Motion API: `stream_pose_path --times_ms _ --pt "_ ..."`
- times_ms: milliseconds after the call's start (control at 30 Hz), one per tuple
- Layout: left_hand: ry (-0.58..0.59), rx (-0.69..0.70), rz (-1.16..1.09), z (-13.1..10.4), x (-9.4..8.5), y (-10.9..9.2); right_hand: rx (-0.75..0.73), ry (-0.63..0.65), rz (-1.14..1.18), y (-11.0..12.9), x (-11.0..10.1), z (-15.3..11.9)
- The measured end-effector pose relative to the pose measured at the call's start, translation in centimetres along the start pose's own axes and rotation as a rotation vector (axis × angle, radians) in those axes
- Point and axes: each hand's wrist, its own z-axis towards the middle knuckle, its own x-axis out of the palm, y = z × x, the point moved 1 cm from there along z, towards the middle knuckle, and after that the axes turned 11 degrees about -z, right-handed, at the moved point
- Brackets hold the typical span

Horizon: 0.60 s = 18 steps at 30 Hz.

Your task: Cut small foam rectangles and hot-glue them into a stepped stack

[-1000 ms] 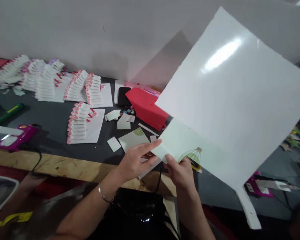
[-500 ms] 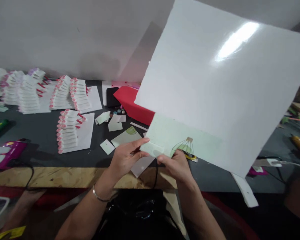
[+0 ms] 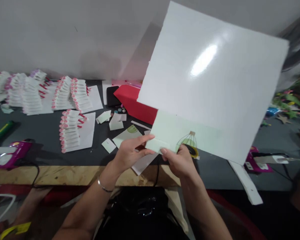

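Pale-green paper (image 3: 165,126) hangs over the table (image 3: 215,174) before me; my left hand (image 3: 127,152) pinches its left corner and my right hand (image 3: 180,162) grips its lower edge, probably to steady the large white sheet (image 3: 220,90) above.

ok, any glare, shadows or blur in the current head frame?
All head view: bright glare streak on the large glossy white rectangular board; dark shadow just left of it on the plain grey wall; pale green balloon-printed paper fades toward white at its right end; lower corners dim, soft.
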Motion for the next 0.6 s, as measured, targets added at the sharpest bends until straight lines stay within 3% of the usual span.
stream_pose_path --times_ms 167,300,433,600 --pt "0.156 -0.08 -0.181 1.1 -0.2 -0.7 -0.005 -0.043 0.158 1.7 0.0 0.5" --pt "0.152 -0.149 -0.339 1.7 -0.2 -1.6 -0.005 -0.036 0.176 2.6 -0.1 0.6" --pt "0.047 -0.251 -0.467 1.6 0.2 -2.1 -0.021 -0.072 0.179 2.8 0.2 0.5" --pt "-0.276 -0.389 -0.805 0.0 2.8 -1.2 -0.089 -0.15 0.078 2.3 1.2 0.1"
